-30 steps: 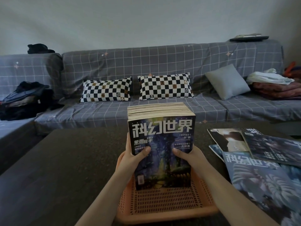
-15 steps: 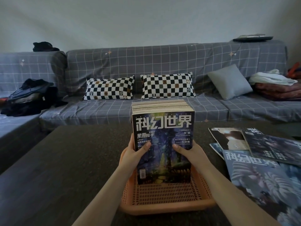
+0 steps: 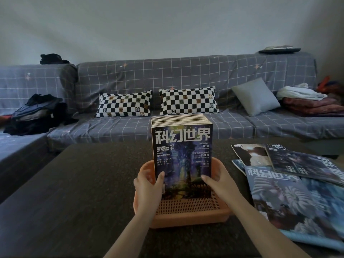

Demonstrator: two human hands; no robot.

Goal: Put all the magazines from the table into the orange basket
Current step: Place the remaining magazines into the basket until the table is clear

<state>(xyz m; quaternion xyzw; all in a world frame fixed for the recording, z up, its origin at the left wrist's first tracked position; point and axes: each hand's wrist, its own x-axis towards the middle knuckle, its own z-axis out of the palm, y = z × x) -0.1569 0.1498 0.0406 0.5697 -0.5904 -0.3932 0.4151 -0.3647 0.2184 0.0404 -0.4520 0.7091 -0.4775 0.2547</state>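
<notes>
A thick stack of magazines (image 3: 182, 146) stands upright on its bottom edges inside the orange basket (image 3: 186, 218), a dark blue cover facing me. My left hand (image 3: 149, 185) clasps the stack's lower left side, thumb on the front cover. My right hand (image 3: 217, 181) clasps its lower right side in the same way. Several loose magazines (image 3: 290, 185) lie flat and overlapping on the dark table (image 3: 74, 192) to the right of the basket.
Behind the table runs a grey checked sofa (image 3: 186, 77) with two checkerboard pillows (image 3: 156, 104), a grey cushion (image 3: 256, 98), dark clothes (image 3: 35, 114) at left and folded blankets (image 3: 307, 101) at right.
The stack has sunk lower and moved farther from me in the basket, and both hands have slid down to its lower sides.
</notes>
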